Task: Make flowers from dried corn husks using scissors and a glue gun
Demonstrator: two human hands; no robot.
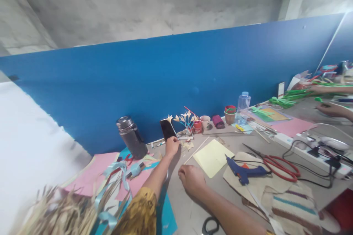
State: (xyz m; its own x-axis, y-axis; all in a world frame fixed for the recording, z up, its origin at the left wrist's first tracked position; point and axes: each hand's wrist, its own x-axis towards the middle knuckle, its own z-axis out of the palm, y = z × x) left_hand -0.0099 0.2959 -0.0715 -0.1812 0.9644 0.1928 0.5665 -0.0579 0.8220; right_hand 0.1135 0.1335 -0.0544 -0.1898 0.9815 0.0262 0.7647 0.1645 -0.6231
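Observation:
My left hand reaches to the foot of a dark-screened phone that leans against the blue partition. Its fingers are closed at the phone's lower edge. Right beside the phone stand small pale flowers on blue stems. On the grey table rests my right hand, its fingers curled in; whatever they hold, if anything, is hidden. A thin pale stick lies just beyond those fingers, and a light yellow paper sheet lies to their right.
A dark thermos and dried straw strips are on the left. At right lie a blue glue gun, red-handled scissors and a power strip with cables. A clear bottle stands behind. Another person's hands work far right.

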